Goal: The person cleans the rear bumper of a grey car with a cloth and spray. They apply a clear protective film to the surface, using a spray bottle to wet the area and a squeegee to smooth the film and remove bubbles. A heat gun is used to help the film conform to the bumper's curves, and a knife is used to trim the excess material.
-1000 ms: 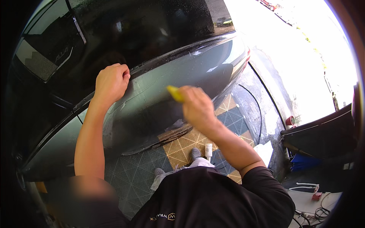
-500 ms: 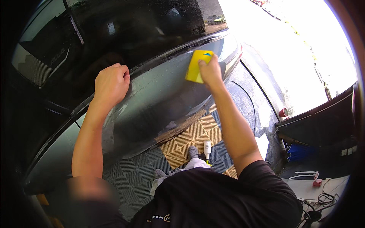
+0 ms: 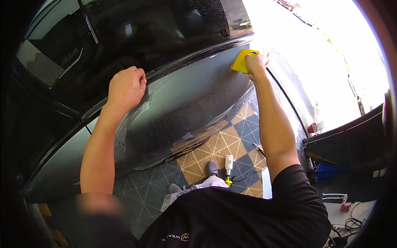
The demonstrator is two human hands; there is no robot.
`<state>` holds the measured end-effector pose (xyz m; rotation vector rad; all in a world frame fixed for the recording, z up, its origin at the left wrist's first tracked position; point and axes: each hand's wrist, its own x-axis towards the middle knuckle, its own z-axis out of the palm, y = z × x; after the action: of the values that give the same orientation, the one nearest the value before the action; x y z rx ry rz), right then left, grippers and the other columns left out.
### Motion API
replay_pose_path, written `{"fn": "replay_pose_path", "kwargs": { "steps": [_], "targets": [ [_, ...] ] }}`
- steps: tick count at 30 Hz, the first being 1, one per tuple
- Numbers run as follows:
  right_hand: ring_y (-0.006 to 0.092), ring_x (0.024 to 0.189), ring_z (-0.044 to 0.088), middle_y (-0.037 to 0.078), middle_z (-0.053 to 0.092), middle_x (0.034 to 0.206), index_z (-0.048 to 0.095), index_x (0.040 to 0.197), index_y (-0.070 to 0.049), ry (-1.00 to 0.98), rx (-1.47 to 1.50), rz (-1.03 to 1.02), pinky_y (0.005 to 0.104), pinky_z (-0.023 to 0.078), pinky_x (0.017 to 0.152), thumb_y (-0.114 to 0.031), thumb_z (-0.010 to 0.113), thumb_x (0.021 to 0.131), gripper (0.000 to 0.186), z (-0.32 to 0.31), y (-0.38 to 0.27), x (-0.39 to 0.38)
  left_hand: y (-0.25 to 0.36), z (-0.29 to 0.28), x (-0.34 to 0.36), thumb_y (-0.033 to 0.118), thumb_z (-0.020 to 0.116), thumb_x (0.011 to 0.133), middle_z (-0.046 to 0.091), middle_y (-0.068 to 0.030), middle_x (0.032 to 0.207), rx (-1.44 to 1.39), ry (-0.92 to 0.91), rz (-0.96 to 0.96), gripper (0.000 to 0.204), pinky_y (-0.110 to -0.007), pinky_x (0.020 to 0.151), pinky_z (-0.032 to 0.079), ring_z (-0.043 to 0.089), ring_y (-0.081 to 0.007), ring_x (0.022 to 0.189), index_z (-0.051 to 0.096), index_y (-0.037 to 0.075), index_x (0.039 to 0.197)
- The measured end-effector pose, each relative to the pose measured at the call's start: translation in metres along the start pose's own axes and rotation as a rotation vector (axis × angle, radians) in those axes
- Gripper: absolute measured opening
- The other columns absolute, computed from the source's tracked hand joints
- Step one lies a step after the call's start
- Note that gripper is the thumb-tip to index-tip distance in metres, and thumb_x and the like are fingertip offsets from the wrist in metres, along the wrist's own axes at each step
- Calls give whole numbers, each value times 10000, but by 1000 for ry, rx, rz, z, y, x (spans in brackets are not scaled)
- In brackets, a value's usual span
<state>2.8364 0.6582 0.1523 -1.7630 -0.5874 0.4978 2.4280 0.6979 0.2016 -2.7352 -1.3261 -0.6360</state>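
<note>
A grey-green car door panel [image 3: 186,99] fills the middle of the view, below a dark window [image 3: 136,37]. My right hand [image 3: 255,65] holds a flat yellow squeegee [image 3: 242,60] pressed on the panel's upper right end, arm stretched out. My left hand [image 3: 126,87] is a closed fist resting on the panel just under the black window trim [image 3: 194,58]; I cannot tell whether it pinches anything.
Grey and yellow grid floor tiles [image 3: 219,144] lie below the door, with my shoes [image 3: 212,167] and a white spray bottle [image 3: 228,164] on them. A dark bench [image 3: 347,140] with a red roll [image 3: 313,127] stands at right. Cables lie at the lower right.
My right hand has swept the yellow squeegee up and to the right along the panel, from its middle to its far end. My left fist has stayed in place.
</note>
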Motion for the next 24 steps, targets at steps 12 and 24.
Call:
{"fn": "replay_pose_path", "kwargs": {
  "steps": [12, 24],
  "targets": [
    [487, 926, 644, 343, 624, 976, 370, 1181, 72, -633, 75, -145, 514, 496, 831, -168, 586, 946, 400, 146, 5, -287, -5, 1, 4, 120, 660, 838, 608, -116, 821, -5, -35, 47, 98, -458, 699, 478, 608, -347, 781, 619, 35, 811],
    [439, 897, 687, 319, 650, 1034, 399, 1212, 94, -23, -248, -260, 481, 558, 778, -142, 582, 902, 431, 44, 3, -58, -9, -22, -52, 22, 679, 796, 587, -132, 978, 98, -2, -46, 142, -420, 810, 487, 576, -318, 947, 610, -12, 915]
  ]
}}
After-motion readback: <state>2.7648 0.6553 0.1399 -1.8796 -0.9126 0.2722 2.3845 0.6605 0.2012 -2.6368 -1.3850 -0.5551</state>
